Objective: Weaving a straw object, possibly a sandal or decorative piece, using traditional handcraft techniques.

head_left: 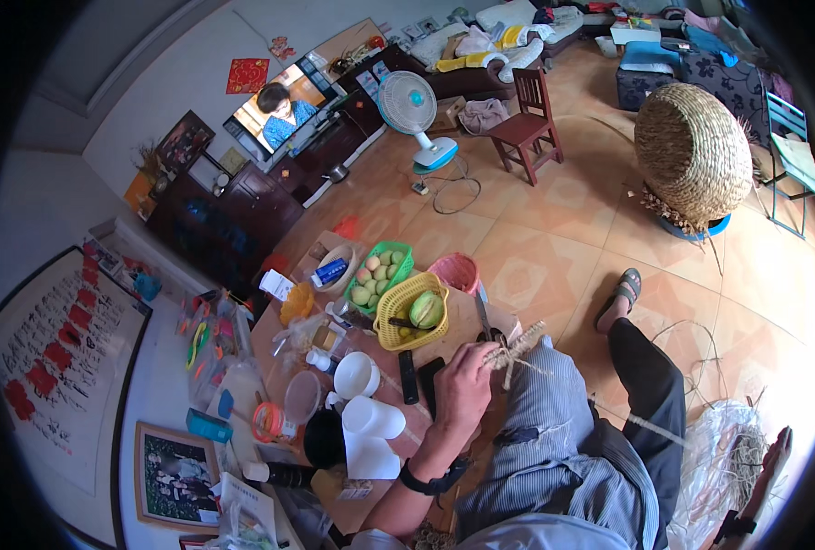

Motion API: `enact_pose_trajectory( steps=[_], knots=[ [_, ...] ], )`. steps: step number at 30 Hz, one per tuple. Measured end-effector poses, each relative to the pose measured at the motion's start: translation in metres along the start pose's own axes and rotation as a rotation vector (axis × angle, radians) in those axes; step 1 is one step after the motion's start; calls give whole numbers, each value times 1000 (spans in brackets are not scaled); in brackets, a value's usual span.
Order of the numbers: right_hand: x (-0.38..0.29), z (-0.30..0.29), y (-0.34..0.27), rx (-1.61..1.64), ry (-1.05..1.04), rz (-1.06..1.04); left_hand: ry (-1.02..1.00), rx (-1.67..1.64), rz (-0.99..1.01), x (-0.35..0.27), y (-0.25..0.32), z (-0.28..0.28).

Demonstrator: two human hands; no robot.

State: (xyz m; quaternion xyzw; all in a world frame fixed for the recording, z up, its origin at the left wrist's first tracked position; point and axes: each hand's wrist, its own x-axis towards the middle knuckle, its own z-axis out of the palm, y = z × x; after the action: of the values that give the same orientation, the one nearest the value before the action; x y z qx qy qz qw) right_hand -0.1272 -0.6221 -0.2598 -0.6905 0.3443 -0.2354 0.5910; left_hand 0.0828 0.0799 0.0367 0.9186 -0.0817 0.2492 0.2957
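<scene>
My left hand, with a dark watch or band on its wrist, pinches a short piece of braided straw cord above my striped-cloth-covered knee. Loose strand ends stick out of the braid, and its near end is hidden by my fingers. A pale straw strand stretches across my lap towards the right. At the right rim, my right hand appears edge-on and dark against glare; whether it holds the strand cannot be seen. Under it on the floor lies a clear plastic bag with a bundle of straw cord.
Scissors lie at the table corner near my left hand. The table also bears a yellow basket with a melon, a green basket of fruit, a remote control and white cups. A large woven straw basket stands ahead right.
</scene>
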Motion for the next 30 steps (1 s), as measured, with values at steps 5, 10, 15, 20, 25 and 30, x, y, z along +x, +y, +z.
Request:
enact_pose_trajectory(
  steps=[5,10,15,20,25,30],
  knots=[
    [-27,88,-48,69,-248,19,-70,-149,-146,-10,26,-24],
    [-70,170,-123,-14,-468,53,-126,-266,-175,-24,38,-37],
    [-118,223,-202,-96,-550,-55,-450,-299,-155,-49,28,-4],
    [-157,235,-265,-166,-645,-151,-715,-738,-482,-99,27,49],
    [-178,257,-297,-358,-976,-466,-723,-633,-265,-112,26,67],
    [-176,276,-286,-504,-1156,-687,-669,-553,-115,-111,32,66]
  ],
)
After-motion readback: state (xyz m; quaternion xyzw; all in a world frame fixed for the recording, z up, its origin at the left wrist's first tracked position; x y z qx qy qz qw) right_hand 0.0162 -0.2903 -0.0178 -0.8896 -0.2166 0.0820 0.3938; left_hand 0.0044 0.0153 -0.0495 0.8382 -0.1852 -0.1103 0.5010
